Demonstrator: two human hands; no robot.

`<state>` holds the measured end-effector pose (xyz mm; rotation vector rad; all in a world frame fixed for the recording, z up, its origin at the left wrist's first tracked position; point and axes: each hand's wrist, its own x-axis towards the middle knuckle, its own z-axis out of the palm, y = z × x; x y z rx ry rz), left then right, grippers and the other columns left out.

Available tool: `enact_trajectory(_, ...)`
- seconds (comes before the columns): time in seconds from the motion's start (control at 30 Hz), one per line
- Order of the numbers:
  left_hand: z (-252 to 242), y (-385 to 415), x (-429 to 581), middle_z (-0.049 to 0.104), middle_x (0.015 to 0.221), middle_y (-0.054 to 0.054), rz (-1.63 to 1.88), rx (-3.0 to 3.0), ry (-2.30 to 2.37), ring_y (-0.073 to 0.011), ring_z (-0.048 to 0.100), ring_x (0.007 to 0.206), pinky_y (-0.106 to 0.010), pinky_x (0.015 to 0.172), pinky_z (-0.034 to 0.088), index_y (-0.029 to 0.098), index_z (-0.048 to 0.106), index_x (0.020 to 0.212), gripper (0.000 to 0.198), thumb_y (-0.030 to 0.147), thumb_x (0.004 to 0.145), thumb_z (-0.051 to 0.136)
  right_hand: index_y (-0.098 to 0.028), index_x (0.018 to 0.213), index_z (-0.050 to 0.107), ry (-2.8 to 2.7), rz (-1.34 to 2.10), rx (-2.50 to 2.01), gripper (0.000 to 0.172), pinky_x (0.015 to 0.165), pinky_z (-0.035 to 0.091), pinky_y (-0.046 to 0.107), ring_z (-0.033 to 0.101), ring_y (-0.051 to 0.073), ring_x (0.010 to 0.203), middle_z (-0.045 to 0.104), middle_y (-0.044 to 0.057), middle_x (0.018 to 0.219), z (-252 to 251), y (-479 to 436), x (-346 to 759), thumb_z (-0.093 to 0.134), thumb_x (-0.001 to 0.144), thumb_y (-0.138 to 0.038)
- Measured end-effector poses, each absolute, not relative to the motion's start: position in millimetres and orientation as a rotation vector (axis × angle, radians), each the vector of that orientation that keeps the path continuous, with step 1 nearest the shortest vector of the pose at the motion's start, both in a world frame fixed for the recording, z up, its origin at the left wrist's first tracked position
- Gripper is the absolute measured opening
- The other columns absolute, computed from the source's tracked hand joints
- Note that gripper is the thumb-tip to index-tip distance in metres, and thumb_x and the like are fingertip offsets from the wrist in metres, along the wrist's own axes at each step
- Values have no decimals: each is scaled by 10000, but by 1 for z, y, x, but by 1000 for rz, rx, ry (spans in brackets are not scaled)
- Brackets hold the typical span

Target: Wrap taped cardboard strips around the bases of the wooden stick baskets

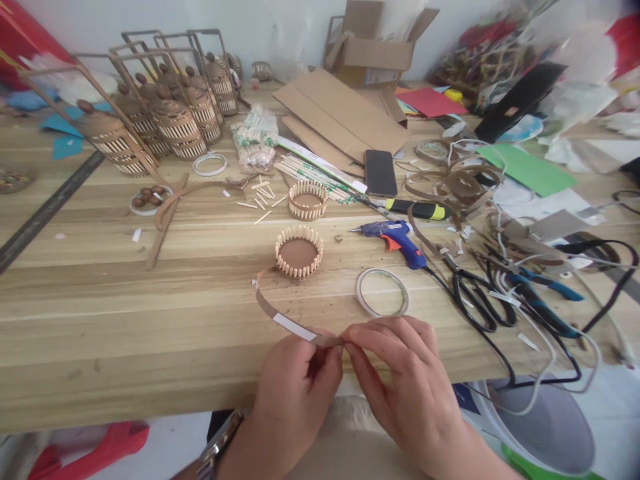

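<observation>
Head view: left fingers [329, 373], right fingers [373, 341] pinch brown strip [269, 309].

Fingertips [351, 333] partly hide the brown strip [267, 306].

Blue glue gun [400, 235] lies on bench [150, 333]. Nearer than gun: left hand [300, 387] and right hand [410, 393] pinch curved brown strip [268, 305], white piece [295, 327] on it. Left of gun: two stick-walled round trays [299, 271]. Just in front of gun: tape roll [359, 293]. Behind gun: smartphone [381, 173]. Right of gun: black-handled scissors [459, 272]. Far left of gun: lantern-shaped crafts [177, 127].
</observation>
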<state>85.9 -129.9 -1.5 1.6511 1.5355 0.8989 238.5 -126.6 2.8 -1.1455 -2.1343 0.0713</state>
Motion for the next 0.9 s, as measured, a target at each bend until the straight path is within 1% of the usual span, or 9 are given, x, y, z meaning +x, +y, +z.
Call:
enact_trajectory(0.1, -1, -131, 86, 622, 505, 16, 930, 1707, 1532, -108, 550, 444, -183, 448, 377, 187, 641, 617, 298, 253, 852, 471, -191, 1055, 532, -2126, 90, -1114, 223, 777, 411, 343, 598, 168, 766, 697, 11, 859, 3, -126, 238, 519, 918, -16)
enact_trajectory(0.27, 1, -131, 87, 620, 481, 30, 1016, 1737, 1503, -91, 554, 419, -161, 431, 368, 192, 631, 595, 285, 207, 833, 475, -172, 1052, 509, -2100, 141, -1080, 222, 770, 407, 326, 571, 155, 761, 673, 7, 834, 4, -126, 239, 501, 918, 4)
enact_trajectory(0.43, -2, -131, 87, 635, 502, 28, 1029, 1718, 1465, -88, 570, 432, -146, 442, 391, 183, 656, 640, 260, 195, 832, 482, -171, 1065, 510, -2048, 241, -1096, 198, 753, 435, 312, 579, 148, 775, 650, 13, 843, 3, -127, 241, 508, 927, -28)
enact_trajectory(0.53, -2, -131, 87, 630, 497, 26, 1020, 1684, 1481, -91, 563, 425, -149, 426, 384, 182, 649, 626, 264, 217, 838, 495, -166, 1075, 513, -2023, 277, -1096, 202, 751, 453, 312, 591, 150, 790, 653, 22, 859, 3, -126, 241, 529, 918, -40)
enact_trajectory(0.7, 0, -131, 88, 612, 472, 28, 1007, 1665, 1506, -99, 552, 418, -164, 418, 366, 193, 645, 596, 275, 237, 828, 505, -171, 1115, 506, -2070, 186, -1060, 261, 756, 449, 334, 605, 152, 755, 682, 21, 870, 3, -125, 242, 554, 900, -32)
enact_trajectory(0.9, -1, -131, 87, 618, 477, 28, 970, 1637, 1480, -92, 545, 412, -159, 426, 368, 185, 639, 603, 268, 256, 830, 515, -220, 1057, 540, -2095, 101, -1111, 234, 768, 433, 352, 616, 148, 694, 711, -21, 828, 2, -126, 240, 543, 904, -42)
